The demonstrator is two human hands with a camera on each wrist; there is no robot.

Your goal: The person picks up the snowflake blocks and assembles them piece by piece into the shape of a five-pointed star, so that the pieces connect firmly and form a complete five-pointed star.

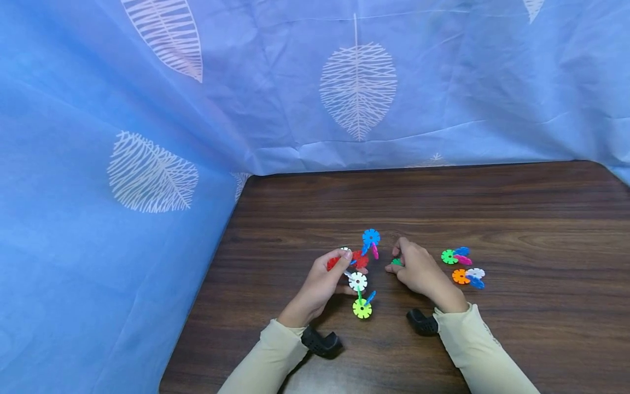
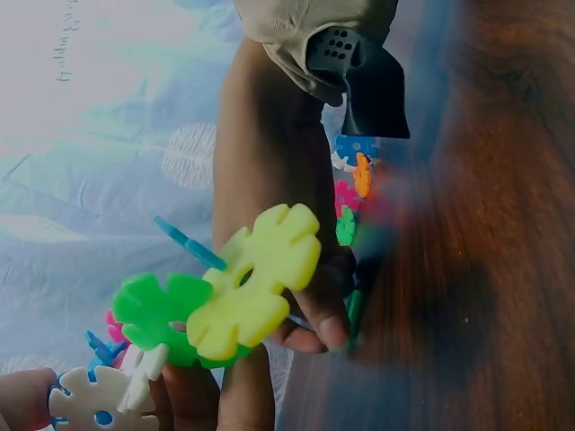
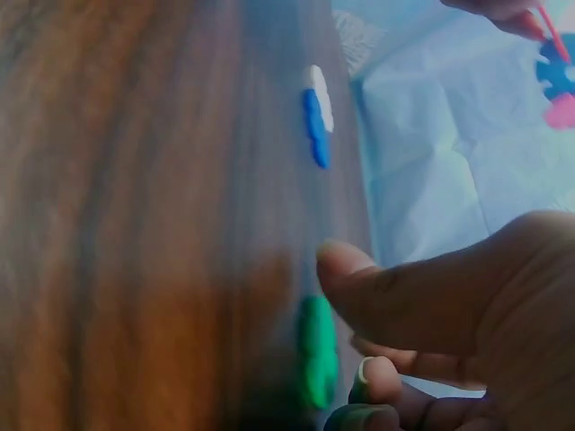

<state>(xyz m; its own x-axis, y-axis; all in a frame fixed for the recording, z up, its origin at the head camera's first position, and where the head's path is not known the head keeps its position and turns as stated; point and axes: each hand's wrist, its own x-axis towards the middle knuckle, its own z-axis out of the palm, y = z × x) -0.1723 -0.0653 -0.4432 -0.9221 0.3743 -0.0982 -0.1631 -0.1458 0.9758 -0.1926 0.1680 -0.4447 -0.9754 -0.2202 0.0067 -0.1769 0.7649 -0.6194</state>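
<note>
Green plastic is what counts at this moment: a loose disc [image 1: 396,262] on the dark bench [image 1: 541,219], right by the fingertips of the right hand [image 1: 420,271]. Picking it up seems to be the step in hand. Since it sits so low, thumb and index finger would do best to come in from opposite edges, level with the wood, and pinch lightly; pressing on one rim could make it skid or tip. Meanwhile the left hand [image 1: 320,279] should need only a gentle hold, as the chain of notched discs [image 1: 357,277] juts out well past its grip and a hard squeeze might twist a joint.

As for pose, the left fingers are clamped on that chain near its red discs [image 1: 361,259], with the thumb uppermost. The right hand reaches in from the lower right, its back turned up, thumb and fingers apart beside the loose disc; whether any of them touches it, I cannot tell.
</note>
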